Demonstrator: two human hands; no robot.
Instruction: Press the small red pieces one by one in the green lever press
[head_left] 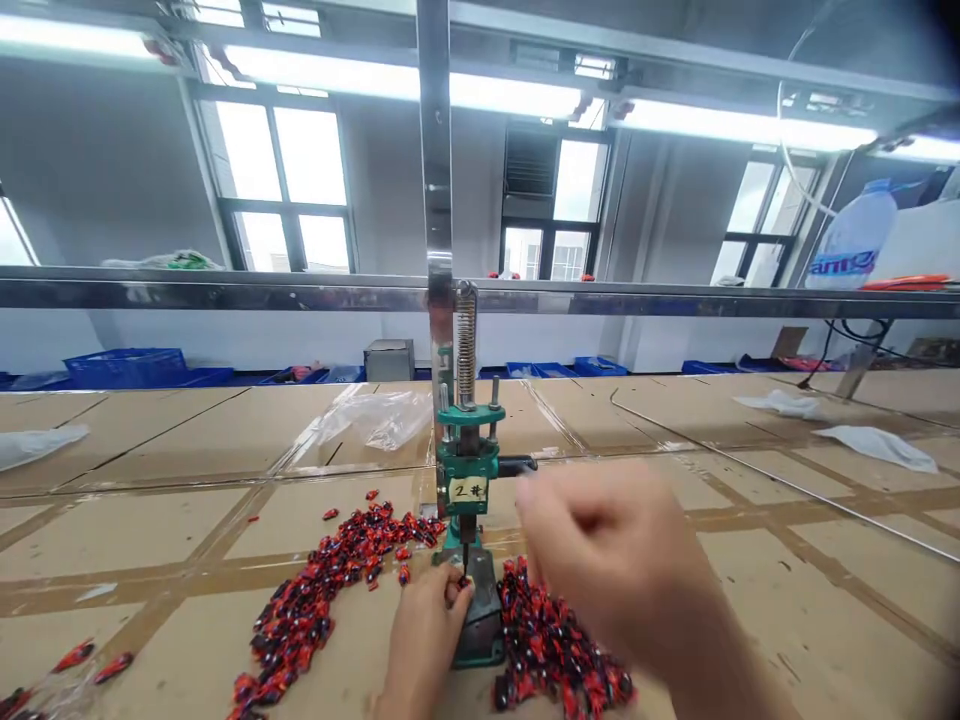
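A green hand-operated bench press (469, 485) labelled "2 #" stands in the middle, with a spring on top and a short dark lever (517, 465) out to the right. Under its thin punch, my left hand (427, 625) pinches a small red-and-black plastic piece (464, 583) over the dark metal base. My right hand (622, 560) is raised just right of the lever, smeared by motion; its fingers look curled, but their grip is not clear. Heaps of similar red-and-black pieces lie left (322, 580) and right (555, 640) of the press base.
Taped cardboard (720, 590) covers the table. A clear plastic bag (390, 420) lies behind the left heap, and a thin rod (750, 480) runs across the right side. A metal post (439, 150) and crossbar (225, 292) stand behind the press. Blue bins (127, 368) sit beyond.
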